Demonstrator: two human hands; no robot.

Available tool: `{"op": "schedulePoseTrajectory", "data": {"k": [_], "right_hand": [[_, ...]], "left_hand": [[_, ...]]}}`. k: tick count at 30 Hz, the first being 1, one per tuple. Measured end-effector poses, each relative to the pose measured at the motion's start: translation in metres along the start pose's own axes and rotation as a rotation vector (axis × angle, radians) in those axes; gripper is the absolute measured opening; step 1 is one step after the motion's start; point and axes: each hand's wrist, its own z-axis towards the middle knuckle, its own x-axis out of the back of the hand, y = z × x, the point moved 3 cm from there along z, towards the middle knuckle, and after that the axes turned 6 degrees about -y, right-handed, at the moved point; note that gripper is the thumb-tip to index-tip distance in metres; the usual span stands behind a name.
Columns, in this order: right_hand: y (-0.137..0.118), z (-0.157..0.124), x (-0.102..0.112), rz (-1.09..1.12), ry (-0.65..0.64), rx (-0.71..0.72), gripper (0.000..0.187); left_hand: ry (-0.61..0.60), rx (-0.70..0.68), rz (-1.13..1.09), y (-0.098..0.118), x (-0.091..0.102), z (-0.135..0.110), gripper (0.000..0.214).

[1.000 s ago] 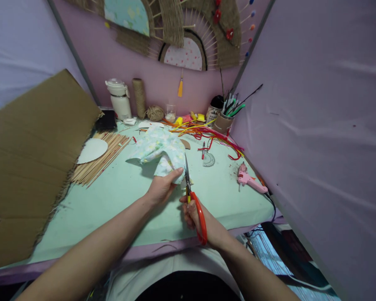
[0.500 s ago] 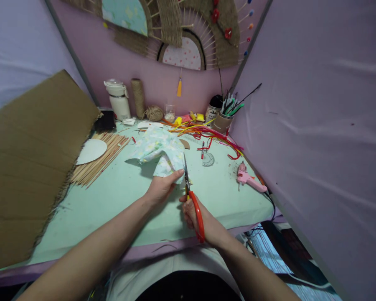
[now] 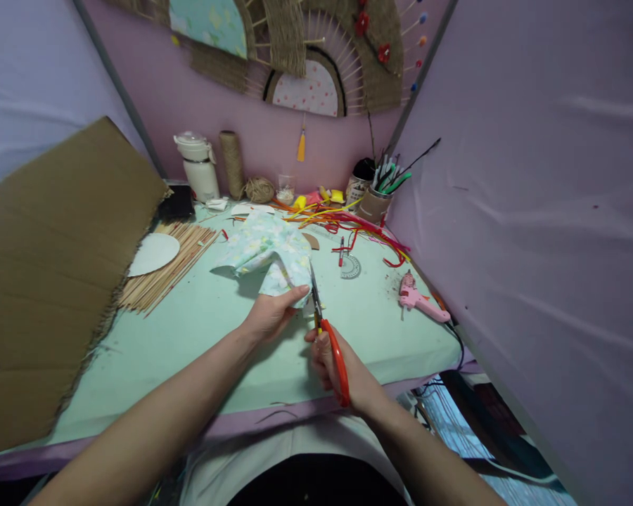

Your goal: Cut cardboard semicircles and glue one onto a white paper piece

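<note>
Where the table ends on the left, a big sheet of brown cardboard stands tilted, its ragged right edge near a spread of thin wooden sticks. On those sticks lies a rounded white piece. Farther back I see a lidded white jar, then a tall twine spool and a twine ball.

Toward the middle, the person's left hand is clamped on the near right corner of a floral cloth, its thumb pressed on top. Most of that cloth spreads beyond the hand, to the far side and off to the left, rumpled and partly raised in a fold.

Just right of the left hand, the scissors point away from the person, their blades up against the cloth's right edge; I can't tell whether they bite into it. The right hand is closed around the red handles, nearer than the cloth and to its right.

Farther right lies a clear protractor, and at the right end of the table a pink glue gun.
</note>
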Motion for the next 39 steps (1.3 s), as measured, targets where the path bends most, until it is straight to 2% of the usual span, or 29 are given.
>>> {"op": "schedulePoseTrajectory", "data": {"k": [12, 18, 26, 31, 39], "right_hand": [[-0.015, -0.008, -0.001, 0.257, -0.078, -0.023, 0.062], [-0.020, -0.008, -0.005, 0.303, -0.113, -0.063, 0.072], [-0.018, -0.009, -0.006, 0.181, -0.131, -0.023, 0.070], [-0.019, -0.008, -0.009, 0.192, -0.114, -0.016, 0.071], [-0.022, -0.005, -0.008, 0.209, -0.077, -0.012, 0.071]], "left_hand": [[0.030, 0.076, -0.078, 0.009, 0.004, 0.001, 0.069], [0.056, 0.066, -0.062, 0.010, 0.004, 0.001, 0.070], [0.001, 0.038, -0.021, 0.007, 0.006, 0.001, 0.074], [-0.024, -0.014, -0.014, 0.006, 0.003, 0.000, 0.072], [-0.068, -0.012, 0.034, 0.000, 0.001, 0.000, 0.076]]}}
